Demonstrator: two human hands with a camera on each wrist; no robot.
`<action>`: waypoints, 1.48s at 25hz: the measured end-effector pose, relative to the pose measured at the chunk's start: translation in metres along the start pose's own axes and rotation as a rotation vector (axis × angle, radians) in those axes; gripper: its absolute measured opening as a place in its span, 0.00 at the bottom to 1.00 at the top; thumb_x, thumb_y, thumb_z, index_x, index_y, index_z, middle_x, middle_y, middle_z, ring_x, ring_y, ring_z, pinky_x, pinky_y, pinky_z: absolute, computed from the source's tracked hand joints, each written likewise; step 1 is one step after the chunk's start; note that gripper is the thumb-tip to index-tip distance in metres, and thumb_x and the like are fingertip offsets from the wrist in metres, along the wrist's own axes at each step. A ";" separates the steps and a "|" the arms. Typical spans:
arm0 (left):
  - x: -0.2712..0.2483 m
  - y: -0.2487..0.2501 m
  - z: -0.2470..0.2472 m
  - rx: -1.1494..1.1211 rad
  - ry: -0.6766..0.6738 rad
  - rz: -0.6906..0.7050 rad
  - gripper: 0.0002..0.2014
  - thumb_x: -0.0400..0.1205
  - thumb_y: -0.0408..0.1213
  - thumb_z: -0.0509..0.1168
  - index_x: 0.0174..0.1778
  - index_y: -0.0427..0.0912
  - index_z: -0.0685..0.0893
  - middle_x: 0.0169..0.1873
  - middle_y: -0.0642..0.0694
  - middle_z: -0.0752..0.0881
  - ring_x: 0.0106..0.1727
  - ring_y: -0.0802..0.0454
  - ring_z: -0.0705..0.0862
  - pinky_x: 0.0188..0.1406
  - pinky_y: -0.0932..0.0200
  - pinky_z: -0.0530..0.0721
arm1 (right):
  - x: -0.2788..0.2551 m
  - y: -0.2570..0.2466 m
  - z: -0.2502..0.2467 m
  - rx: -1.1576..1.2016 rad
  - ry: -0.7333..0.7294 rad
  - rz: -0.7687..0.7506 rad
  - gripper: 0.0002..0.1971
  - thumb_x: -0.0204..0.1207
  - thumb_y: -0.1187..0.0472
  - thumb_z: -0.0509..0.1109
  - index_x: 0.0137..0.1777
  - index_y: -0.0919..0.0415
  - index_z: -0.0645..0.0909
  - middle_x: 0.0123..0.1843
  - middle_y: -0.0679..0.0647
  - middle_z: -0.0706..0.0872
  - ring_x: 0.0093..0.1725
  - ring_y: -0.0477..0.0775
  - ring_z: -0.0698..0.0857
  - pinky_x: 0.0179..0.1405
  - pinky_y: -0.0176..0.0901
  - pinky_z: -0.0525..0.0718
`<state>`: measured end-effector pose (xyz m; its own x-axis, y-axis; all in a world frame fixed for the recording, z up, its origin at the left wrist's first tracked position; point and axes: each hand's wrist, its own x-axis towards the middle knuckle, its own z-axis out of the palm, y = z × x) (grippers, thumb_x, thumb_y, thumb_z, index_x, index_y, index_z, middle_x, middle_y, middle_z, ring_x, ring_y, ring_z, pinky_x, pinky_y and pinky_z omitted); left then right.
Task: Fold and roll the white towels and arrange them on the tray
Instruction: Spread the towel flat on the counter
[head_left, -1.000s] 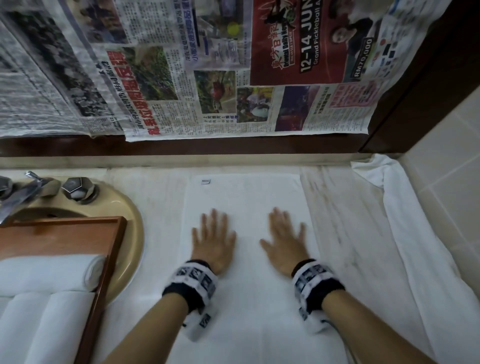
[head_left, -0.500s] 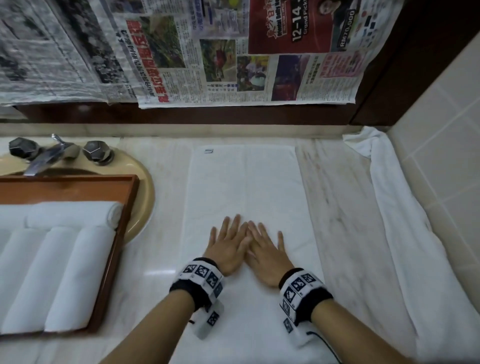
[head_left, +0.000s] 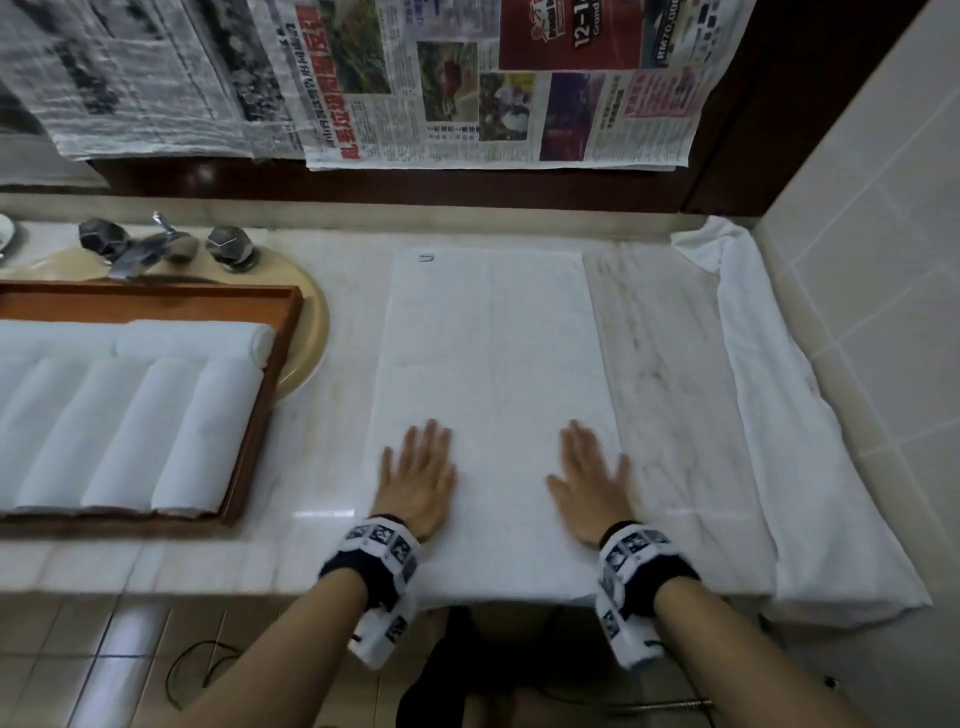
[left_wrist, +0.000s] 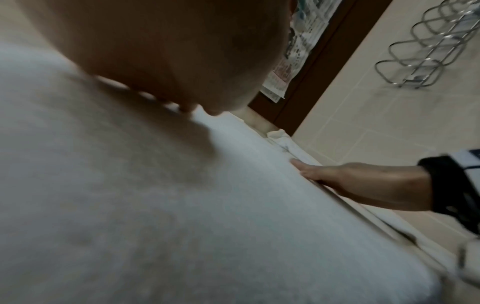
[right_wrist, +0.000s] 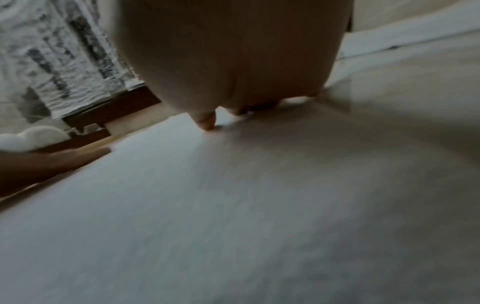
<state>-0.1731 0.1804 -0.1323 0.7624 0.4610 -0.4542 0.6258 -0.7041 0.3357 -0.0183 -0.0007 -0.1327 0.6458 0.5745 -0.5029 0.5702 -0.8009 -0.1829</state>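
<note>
A flat white rectangular towel (head_left: 493, 395) lies lengthwise on the pale marble table (head_left: 670, 415), its near end hanging just over the front edge. The person's left hand (head_left: 415, 478) presses palm-down on the towel's near left edge, fingers straight and spread; the right hand (head_left: 589, 480) presses palm-down on the near right edge, fingers straight, the outer ones reaching the marble. Neither grip pinches anything. The two hands sit well apart, a bare band of towel between them. Both wrists wear black-and-white patterned bands.

To the left, a brown wooden tray (head_left: 270, 395) rests over a beige round sink (head_left: 311, 332) and holds rolled white towels (head_left: 171, 431): several side by side, one more lying across their far ends. A metal tap (head_left: 156, 247) stands behind the sink. Along the right wall, a long loose white towel (head_left: 779, 415) lies crumpled on the table. Newspaper sheets (head_left: 467, 83) hang above the dark wooden backboard.
</note>
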 end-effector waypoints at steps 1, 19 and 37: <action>-0.006 -0.012 -0.003 -0.012 0.038 -0.126 0.29 0.89 0.52 0.36 0.85 0.50 0.35 0.81 0.53 0.29 0.84 0.50 0.31 0.80 0.43 0.30 | -0.002 0.013 -0.004 0.007 0.002 0.129 0.34 0.87 0.45 0.43 0.84 0.57 0.31 0.82 0.48 0.24 0.83 0.50 0.31 0.79 0.72 0.36; -0.007 0.000 -0.005 -0.035 0.018 0.068 0.30 0.90 0.51 0.37 0.86 0.45 0.39 0.84 0.50 0.34 0.84 0.51 0.33 0.82 0.42 0.32 | -0.013 -0.067 0.015 -0.023 0.028 -0.192 0.31 0.88 0.48 0.43 0.85 0.54 0.35 0.85 0.47 0.29 0.84 0.51 0.31 0.80 0.69 0.33; 0.176 0.001 -0.106 -0.040 0.048 0.023 0.28 0.89 0.53 0.42 0.86 0.51 0.49 0.85 0.48 0.38 0.85 0.48 0.37 0.82 0.39 0.37 | 0.186 -0.065 -0.096 -0.069 0.091 -0.203 0.29 0.88 0.50 0.47 0.86 0.49 0.42 0.86 0.49 0.35 0.85 0.53 0.37 0.81 0.69 0.40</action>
<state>-0.0203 0.3183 -0.1241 0.7832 0.4706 -0.4063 0.6131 -0.6932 0.3789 0.1137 0.1747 -0.1335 0.5562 0.7378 -0.3825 0.7241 -0.6561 -0.2127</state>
